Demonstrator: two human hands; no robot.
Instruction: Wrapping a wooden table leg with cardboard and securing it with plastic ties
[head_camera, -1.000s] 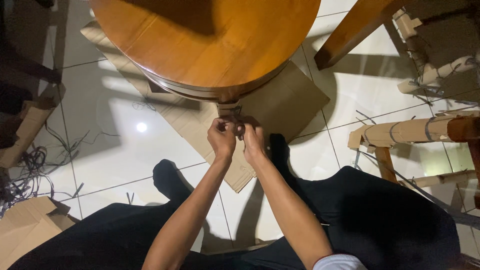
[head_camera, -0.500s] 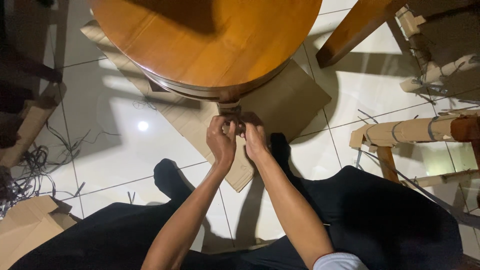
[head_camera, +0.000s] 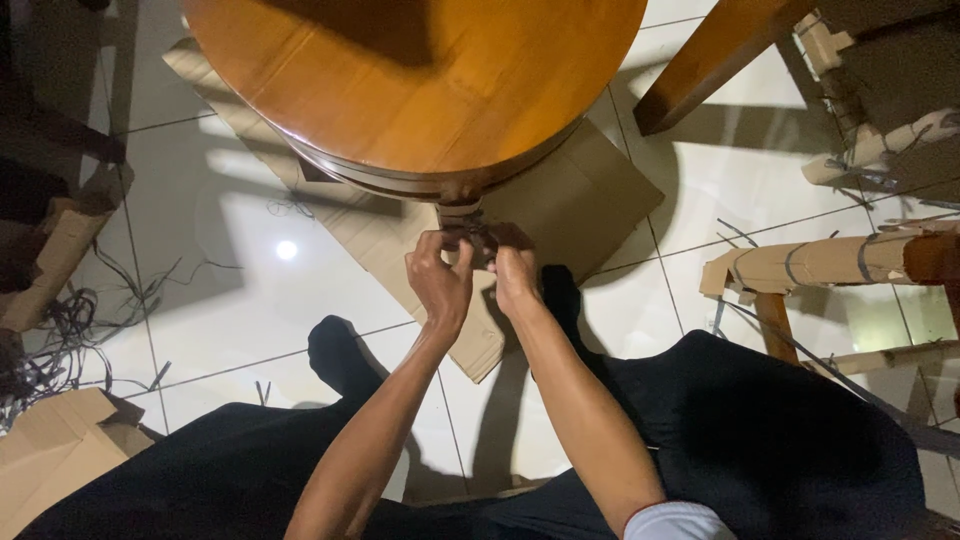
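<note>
A round wooden table (head_camera: 420, 80) stands on flattened cardboard (head_camera: 570, 205) over white floor tiles. Just under its near rim a table leg wrapped in cardboard (head_camera: 458, 214) shows, bound with a dark strap (head_camera: 474, 228). My left hand (head_camera: 438, 280) and my right hand (head_camera: 514, 272) are both pressed against that wrapped leg, fingers curled around the strap and wrapping. What the fingertips pinch is hidden by the hands. My black-clad legs and feet fill the bottom of the view.
Cardboard-wrapped furniture legs with dark straps (head_camera: 820, 262) lie at the right, beside a bare wooden leg (head_camera: 700, 70). Loose dark straps (head_camera: 60, 330) and cardboard pieces (head_camera: 50, 460) lie on the tiles at the left.
Both hands stayed at the wrapped leg. My left hand opened slightly and shifted a little down and left; my right hand moved slightly right.
</note>
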